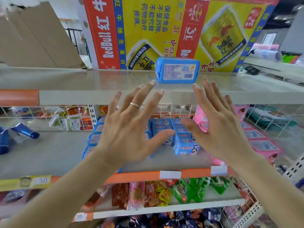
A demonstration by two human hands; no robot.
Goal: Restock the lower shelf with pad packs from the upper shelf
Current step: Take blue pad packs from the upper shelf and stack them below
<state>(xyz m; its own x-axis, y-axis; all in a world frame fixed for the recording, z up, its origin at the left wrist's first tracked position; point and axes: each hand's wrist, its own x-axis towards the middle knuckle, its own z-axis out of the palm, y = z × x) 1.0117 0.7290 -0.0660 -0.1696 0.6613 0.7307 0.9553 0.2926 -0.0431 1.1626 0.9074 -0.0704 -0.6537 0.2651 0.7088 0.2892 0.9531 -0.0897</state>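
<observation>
Nearest: two bare forearms rise from the lower corners. Left hand (130, 129), thin ring on one finger, fingers (148, 89) spread wide, palm away, holding nothing. Right hand (218, 127) likewise splayed and empty, thumb turned inward.

Behind the hands: the lower shelf (49, 155), grey board with orange edge strip, carries rows of blue plastic-wrapped pad packs (185, 143), with pink packs (263, 142) to their right. The front of the blue row looks part bare, though the hands hide much of it.

Farther, above: a single blue pad pack with a white printed label (177, 69) sits on the pale upper shelf (98, 79), near the front edge, long axis running left-right. It lies up and ahead, between the two hands; both sets of fingertips are just short of it, neither touching. The hands seem about equally near, set to close on its short ends.

Farthest: yellow-and-red drinks carton (148, 30) just behind the pack.
</observation>
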